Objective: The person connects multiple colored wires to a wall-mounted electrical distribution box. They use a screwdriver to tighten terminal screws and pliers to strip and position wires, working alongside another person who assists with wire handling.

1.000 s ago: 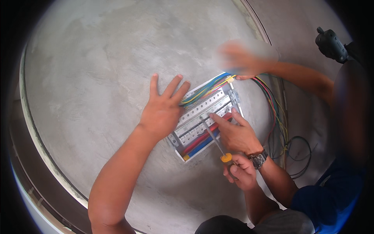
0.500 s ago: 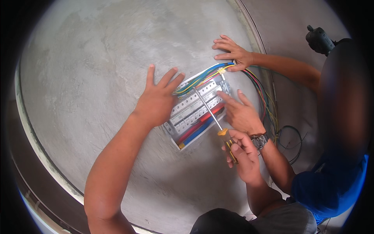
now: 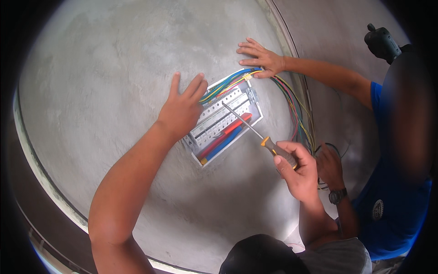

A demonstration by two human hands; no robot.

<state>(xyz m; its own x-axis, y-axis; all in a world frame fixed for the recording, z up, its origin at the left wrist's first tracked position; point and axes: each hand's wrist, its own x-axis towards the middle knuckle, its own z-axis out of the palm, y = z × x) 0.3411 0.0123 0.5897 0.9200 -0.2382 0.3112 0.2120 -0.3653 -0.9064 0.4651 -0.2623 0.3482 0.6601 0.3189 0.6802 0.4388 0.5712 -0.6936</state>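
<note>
Grey wall (image 3: 114, 91) | left fingers (image 3: 175, 85) apart | right fingers (image 3: 284, 166) clamped on screwdriver (image 3: 274, 147) | round white emblem (image 3: 378, 209)

The screwdriver (image 3: 272, 145) has a smooth, shiny metal shaft (image 3: 246, 122) and a matt plastic-looking handle (image 3: 284, 155). The circuit breakers (image 3: 214, 122) appear to be smooth, hard plastic, and the insulated wires (image 3: 228, 82) look slightly glossy, plastic-coated. The cement wall (image 3: 114, 86) is matt, trowelled and faintly rough. The blue T-shirt (image 3: 397, 217) and the grey sleeve (image 3: 340, 258) are soft, matt cloth.
</note>
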